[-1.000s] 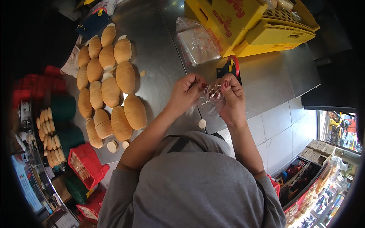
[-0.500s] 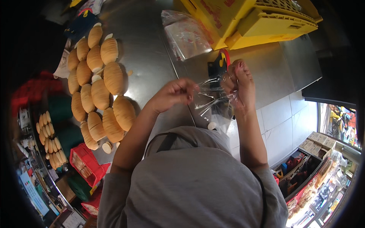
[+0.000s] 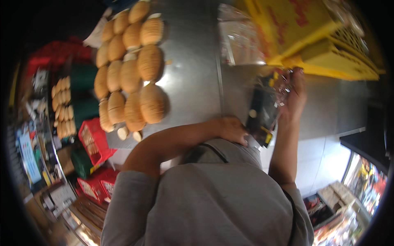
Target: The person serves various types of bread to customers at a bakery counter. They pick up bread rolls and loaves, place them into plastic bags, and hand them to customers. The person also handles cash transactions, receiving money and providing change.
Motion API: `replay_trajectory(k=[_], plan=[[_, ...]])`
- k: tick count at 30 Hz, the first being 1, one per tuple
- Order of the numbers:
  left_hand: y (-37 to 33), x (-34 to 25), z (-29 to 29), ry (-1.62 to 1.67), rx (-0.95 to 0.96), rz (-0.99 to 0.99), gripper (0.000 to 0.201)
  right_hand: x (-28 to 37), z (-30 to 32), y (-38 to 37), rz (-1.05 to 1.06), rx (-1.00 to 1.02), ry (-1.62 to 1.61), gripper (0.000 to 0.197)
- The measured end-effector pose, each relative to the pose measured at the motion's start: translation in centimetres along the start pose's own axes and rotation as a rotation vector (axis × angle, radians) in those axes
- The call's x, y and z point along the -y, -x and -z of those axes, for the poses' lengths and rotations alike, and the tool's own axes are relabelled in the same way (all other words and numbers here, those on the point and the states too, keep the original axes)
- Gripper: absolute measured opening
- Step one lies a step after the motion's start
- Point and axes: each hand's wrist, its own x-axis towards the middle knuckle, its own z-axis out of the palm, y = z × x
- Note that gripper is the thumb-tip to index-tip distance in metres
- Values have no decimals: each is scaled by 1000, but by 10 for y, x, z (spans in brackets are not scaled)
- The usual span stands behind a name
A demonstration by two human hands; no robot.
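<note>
Plastic bag [image 3: 282, 91], clear: bunched in right hand's [image 3: 296, 98] grasp, beside the dark tool [image 3: 256, 108]. Left hand [image 3: 233, 129]: near tool's lower end; grip, I can't tell. Handling: best gathered tight, evenly.

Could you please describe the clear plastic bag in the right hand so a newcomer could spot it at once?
On the steel table, find the yellow crates at the picture's upper right. Just below them in the view, the right hand holds the clear bag. Unlike the flat plastic pile left of the crates, it is crumpled and shiny.
</note>
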Motion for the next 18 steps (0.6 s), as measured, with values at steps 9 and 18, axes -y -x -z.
replay_trajectory(k=[9, 18], plan=[[114, -34, -10, 29, -601, 369, 19, -15, -53, 57, -26, 223, 520, 12], [268, -83, -58, -270, -935, 1064, 18, -204, -74, 129, -515, 1080, 1028, 26]])
